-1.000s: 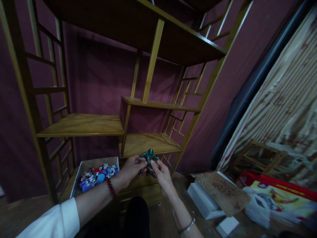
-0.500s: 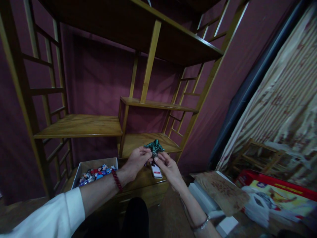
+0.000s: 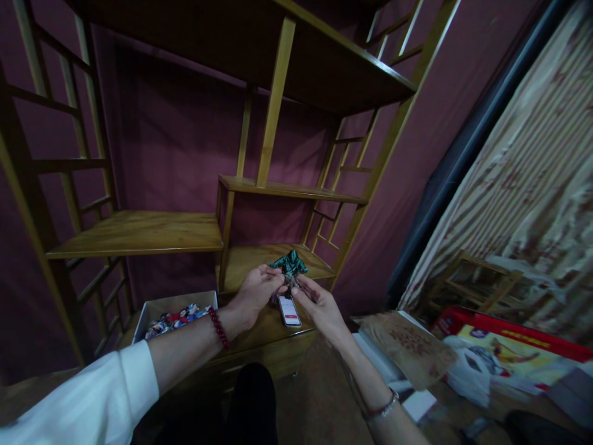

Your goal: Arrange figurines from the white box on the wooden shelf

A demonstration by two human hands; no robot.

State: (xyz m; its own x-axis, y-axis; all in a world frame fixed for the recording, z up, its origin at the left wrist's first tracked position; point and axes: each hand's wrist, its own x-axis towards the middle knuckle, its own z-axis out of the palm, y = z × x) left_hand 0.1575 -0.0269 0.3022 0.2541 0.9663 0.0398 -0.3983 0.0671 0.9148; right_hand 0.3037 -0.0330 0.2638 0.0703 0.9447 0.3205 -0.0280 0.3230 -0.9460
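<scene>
A dark green hooded figurine with spread arms is held upright between both hands, above the front of the low shelf. My left hand, with a red bead bracelet at its wrist, pinches the figurine's lower left side. From the right, my right hand grips the lower part with thumb and fingers. A silver bracelet circles that wrist. Just below the figurine lies a phone with a lit white screen and a red button. Fingers hide part of the figurine's base.
An open white box of small colourful figures stands at the left. The wooden shelf unit rises in front. To the right are brown paper, a plastic bag, a red and yellow box and a striped curtain.
The view has shifted slightly, so the shelves sit a little further left. Both hands still hold the figurine, which appears slightly higher, and more of the phone shows.
</scene>
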